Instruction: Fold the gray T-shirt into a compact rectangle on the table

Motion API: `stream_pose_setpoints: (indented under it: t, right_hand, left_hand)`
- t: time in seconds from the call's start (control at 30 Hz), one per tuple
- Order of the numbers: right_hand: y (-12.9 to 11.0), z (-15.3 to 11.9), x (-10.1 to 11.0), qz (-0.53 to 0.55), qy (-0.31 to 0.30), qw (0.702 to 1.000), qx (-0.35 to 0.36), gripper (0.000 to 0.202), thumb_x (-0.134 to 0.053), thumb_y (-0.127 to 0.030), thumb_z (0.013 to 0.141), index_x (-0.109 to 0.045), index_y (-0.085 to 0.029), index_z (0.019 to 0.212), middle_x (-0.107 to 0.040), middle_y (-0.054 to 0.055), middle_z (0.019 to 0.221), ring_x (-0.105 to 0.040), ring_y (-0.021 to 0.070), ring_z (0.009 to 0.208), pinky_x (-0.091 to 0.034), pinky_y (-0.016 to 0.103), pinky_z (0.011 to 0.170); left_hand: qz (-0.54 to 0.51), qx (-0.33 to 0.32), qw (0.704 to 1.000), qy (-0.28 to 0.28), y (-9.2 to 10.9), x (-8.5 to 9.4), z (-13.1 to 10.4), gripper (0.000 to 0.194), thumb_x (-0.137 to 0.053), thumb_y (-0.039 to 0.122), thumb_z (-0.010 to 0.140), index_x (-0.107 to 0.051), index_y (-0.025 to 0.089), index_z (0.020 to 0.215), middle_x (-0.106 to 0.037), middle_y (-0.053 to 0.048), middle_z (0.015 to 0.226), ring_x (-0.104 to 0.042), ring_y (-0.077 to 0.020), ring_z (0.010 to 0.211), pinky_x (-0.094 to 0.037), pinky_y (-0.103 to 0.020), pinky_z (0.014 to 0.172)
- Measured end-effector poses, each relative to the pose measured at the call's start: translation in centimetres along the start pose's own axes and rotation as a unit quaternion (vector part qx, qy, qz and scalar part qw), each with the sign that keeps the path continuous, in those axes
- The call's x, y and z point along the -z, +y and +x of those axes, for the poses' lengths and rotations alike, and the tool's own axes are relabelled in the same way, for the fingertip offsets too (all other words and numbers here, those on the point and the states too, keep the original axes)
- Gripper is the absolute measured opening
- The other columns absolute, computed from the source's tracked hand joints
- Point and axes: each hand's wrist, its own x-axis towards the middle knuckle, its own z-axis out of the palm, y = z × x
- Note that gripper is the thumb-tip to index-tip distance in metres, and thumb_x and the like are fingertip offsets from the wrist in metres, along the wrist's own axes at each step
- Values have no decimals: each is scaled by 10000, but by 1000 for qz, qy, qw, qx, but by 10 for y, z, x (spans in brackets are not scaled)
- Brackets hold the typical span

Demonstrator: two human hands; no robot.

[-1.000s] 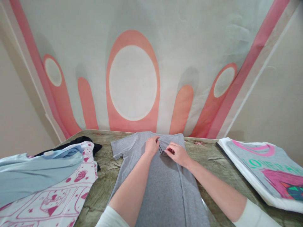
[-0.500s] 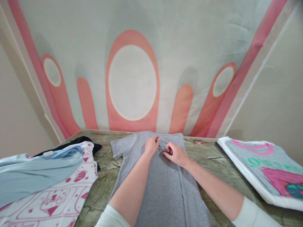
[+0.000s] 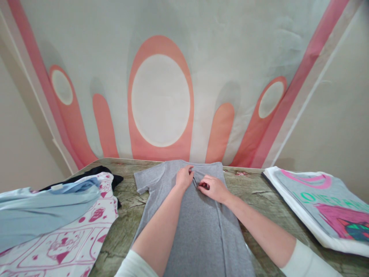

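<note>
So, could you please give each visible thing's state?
Gray T-shirt: laid out, one sleeve spread
Thin dark item: between both hands
Left hand: fingers curled
Right hand: fingers curled
Light blue garment: rumpled
Pink-printed white garment: spread, partly covered
Black garment: partly covered
Pink-collared T-shirt: folded

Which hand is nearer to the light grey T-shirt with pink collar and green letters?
Right: the right hand is left of that pink-collared T-shirt, apart from it, over the plain grey T-shirt; the left hand is farther left, also over the plain one.
</note>
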Motion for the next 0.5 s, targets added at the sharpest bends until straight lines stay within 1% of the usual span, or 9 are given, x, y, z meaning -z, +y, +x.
stream_pose_setpoints:
  t: [0.1,0.23,0.37,0.5]
  right_hand:
    - [2,1,-1,9,-13,1000,-16,42,-598,-229,740,-629,-202,750,-584,3,723,-527,116,628,-392,236,602]
    - [3,2,-1,23,-31,999,-24,69,-583,-164,708,-630,-195,749,-592,4,729,-528,114,626,-378,236,602]
    - [-1,2,4,11,-33,999,2,62,-586,-157,707,-624,-200,730,-594,-13,722,-533,113,649,-361,267,677]
    - [-3,1,8,17,-28,999,39,40,-593,-176,722,-621,-203,732,-591,-24,715,-539,115,677,-343,288,720]
  left_hand:
    - [-5,-10,1000,5,0,0,0,306,-557,172,789,-607,187,1091,-669,-44,899,-604,-158,841,-439,-252,791]
    - [-14,-25,1000,8,4,2,0,268,-510,146,816,-624,186,1055,-669,-39,953,-604,-149,873,-440,-240,819]
    - [-17,-38,999,12,7,5,0,264,-464,123,836,-645,191,1016,-657,-33,1026,-583,-148,965,-416,-242,890]
    - [-10,-44,999,14,8,5,1,285,-431,113,849,-649,178,1021,-650,-41,1049,-569,-146,1001,-400,-236,918]
